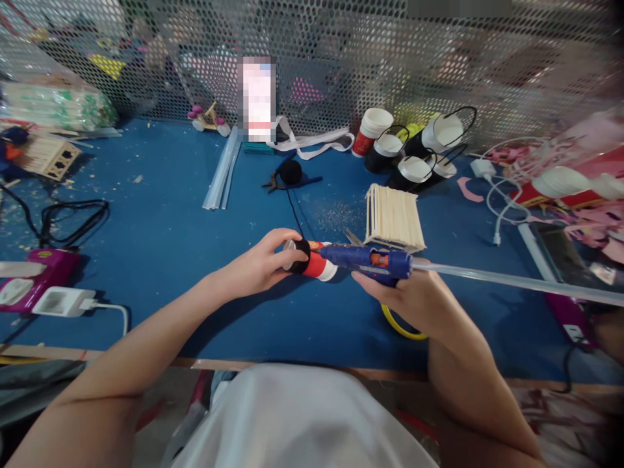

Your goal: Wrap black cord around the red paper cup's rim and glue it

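My left hand [268, 262] is closed round a red paper cup [318, 266] that lies on its side, its white rim facing right. Black yarn [302, 256] is wrapped round the cup's base end. A strand leads from it to a ball of black yarn [290, 171] farther back. In my right hand [407, 296] is a blue hot glue gun [363, 260], its nozzle at the cup by the yarn's edge. From the gun's back a long clear glue stick [511, 283] sticks out to the right. The nozzle's exact contact is hidden.
Beyond my hands lie pliers [273, 184], glue sticks [223, 172] and a popsicle-stick box [394, 216]. Several black-wrapped cups [414, 170] stand at the back right before a perforated metal screen [312, 45]. A purple power strip [51, 276] is at the left; yellow scissor handles [402, 328] show below my right hand.
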The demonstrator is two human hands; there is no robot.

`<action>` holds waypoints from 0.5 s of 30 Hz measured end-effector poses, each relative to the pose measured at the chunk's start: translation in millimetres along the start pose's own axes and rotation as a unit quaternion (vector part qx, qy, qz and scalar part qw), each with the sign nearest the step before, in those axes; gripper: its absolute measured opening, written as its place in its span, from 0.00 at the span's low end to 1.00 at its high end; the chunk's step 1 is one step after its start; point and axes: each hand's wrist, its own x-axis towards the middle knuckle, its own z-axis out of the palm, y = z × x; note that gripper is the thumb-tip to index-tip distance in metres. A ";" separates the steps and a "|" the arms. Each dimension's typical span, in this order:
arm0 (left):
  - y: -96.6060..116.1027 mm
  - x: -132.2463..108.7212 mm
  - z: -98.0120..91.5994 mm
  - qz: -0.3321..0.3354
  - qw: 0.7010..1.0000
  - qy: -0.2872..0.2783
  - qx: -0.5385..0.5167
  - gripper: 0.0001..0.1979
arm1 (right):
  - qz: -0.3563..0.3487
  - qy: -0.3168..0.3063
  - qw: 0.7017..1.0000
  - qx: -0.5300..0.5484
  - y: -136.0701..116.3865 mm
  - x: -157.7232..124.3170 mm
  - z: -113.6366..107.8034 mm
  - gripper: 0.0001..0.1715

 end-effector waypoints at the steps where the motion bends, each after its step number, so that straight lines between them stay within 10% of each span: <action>1: 0.5 0.1 -0.2 0.002 1.000 -0.001 0.004 0.15 | -0.011 -0.007 1.000 -0.003 0.1 1.5 0.2 0.17; 15: 3.4 0.7 -2.4 0.009 1.000 -0.005 0.011 0.16 | -0.026 -0.005 1.000 -0.015 3.9 5.6 3.3 0.20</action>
